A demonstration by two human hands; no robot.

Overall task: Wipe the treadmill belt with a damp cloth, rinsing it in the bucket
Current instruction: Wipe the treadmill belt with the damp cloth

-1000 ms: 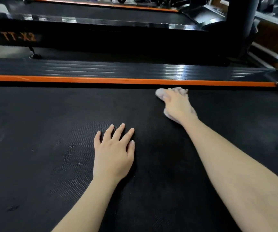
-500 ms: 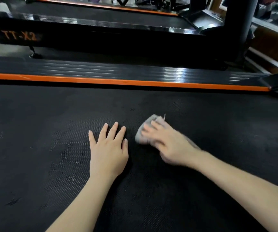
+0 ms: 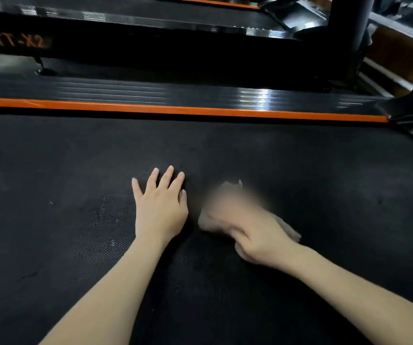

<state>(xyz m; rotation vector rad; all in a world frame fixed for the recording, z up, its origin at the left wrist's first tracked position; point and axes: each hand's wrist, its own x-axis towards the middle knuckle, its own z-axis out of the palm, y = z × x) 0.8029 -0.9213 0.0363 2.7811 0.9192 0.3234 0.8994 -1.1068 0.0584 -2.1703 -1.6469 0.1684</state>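
The black textured treadmill belt [image 3: 63,170] fills most of the view. My left hand [image 3: 160,210] lies flat on it, palm down, fingers spread, holding nothing. Just to its right my right hand [image 3: 255,230] presses a pale grey cloth [image 3: 291,232] onto the belt; the hand and cloth are motion-blurred, and the cloth shows at the fingertips and behind the wrist. The bucket is out of view.
An orange strip [image 3: 175,109] and a ribbed black side rail [image 3: 150,92] run along the belt's far edge. Beyond stands a second treadmill marked TT-X2 [image 3: 18,42]. A black upright post [image 3: 347,23] rises at the back right.
My right hand has dragged the cloth from the belt's far edge near the orange strip back toward me, stopping beside my left hand. The left hand has stayed flat in place.
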